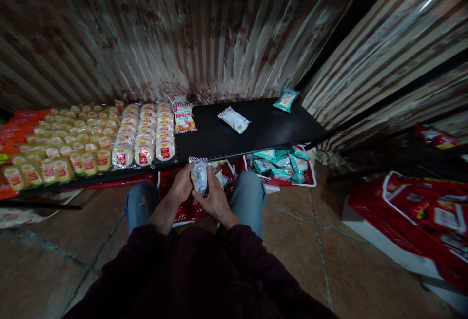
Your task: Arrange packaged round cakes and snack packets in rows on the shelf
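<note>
Both my hands hold one small white snack packet [200, 177] over my knees, in front of a low black shelf [256, 131]. My left hand [182, 185] grips its left side and my right hand [214, 198] wraps its lower right side. A similar white packet with red and blue trim [234, 119] lies on the black shelf, and a green packet [285, 99] lies at the shelf's far right corner.
Rows of wrapped round cakes [144, 134] and yellow snack packs [69, 146] fill the shelf's left. Red baskets sit below the shelf, one between my knees [190, 207], one with green packets [281, 163]. More red baskets [420, 212] stand right.
</note>
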